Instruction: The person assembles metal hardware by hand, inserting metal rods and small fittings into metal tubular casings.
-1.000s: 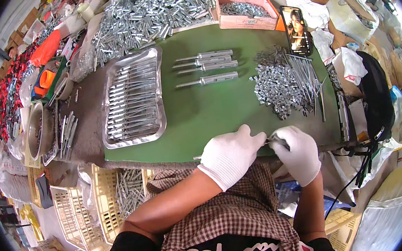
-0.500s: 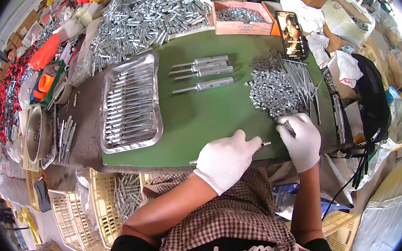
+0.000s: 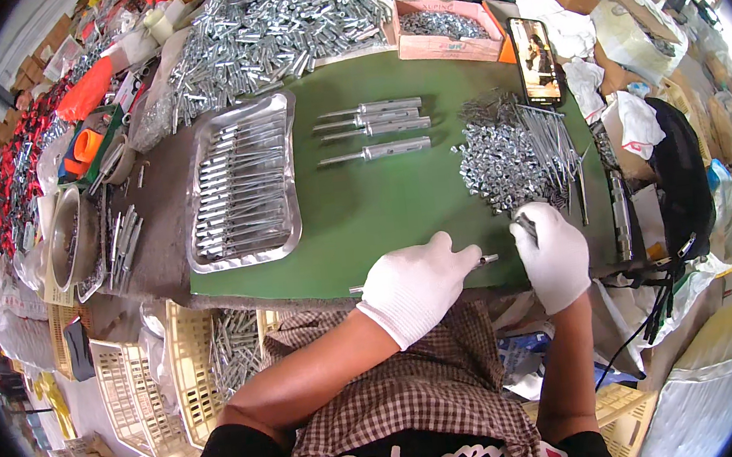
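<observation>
My left hand (image 3: 421,285), in a white knitted glove, is closed around a slim metal tube (image 3: 488,259) over the front edge of the green mat. One end sticks out past the fingers, and a thin tip shows on the other side. My right hand (image 3: 557,260), gloved too, is closed in a pinch on a small dark metal piece (image 3: 525,226); its exact kind is unclear. Just beyond the right fingers lies a heap of small shiny metal fittings (image 3: 502,165). Long thin metal rods (image 3: 551,142) lie beside it, with a tangle of fine grey parts (image 3: 487,110) behind.
Several tubes with thin shafts (image 3: 391,126) lie mid-mat. Left of them, a metal tray (image 3: 292,183) holds a row of similar pieces. Behind are a large pile of metal tubes (image 3: 274,33), a pink box (image 3: 445,48) of small parts and a lit phone (image 3: 536,63). Plastic crates (image 3: 191,363) stand below.
My right hand has drawn back slightly from the heap of fittings, with the small dark piece between its fingers. My left hand keeps its hold on the tube. The whole view has shifted slightly.
</observation>
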Motion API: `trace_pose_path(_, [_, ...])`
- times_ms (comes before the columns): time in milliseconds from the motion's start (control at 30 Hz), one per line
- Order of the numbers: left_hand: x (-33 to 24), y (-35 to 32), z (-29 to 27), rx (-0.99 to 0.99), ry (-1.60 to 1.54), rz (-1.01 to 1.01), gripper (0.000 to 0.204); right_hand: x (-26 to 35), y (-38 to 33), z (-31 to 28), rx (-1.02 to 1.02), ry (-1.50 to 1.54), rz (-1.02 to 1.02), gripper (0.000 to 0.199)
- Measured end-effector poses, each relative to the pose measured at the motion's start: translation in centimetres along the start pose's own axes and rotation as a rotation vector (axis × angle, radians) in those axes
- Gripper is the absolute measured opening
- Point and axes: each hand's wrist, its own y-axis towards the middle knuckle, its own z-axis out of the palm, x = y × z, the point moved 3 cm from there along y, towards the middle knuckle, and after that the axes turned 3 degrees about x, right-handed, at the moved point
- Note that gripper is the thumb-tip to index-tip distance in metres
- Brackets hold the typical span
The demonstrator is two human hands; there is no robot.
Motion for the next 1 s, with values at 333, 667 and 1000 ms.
trace_pose_path(333, [0.0,0.1,-0.1,0.021,-0.031,-0.033,0.01,0.3,-0.9,-0.4,0.053,0.034,-0.069,0.015])
trace_pose_path(667, [-0.1,0.0,-0.6,0.0,-0.066,-0.008,0.013,3.2,-1.8,0.0,0.122,0.132,-0.104,0.015])
trace_pose_path(1000, [-0.1,-0.2,-0.3,0.058,-0.044,0.011,0.024,2.5,-1.1,0.5,0.234,0.237,0.045,0.017])
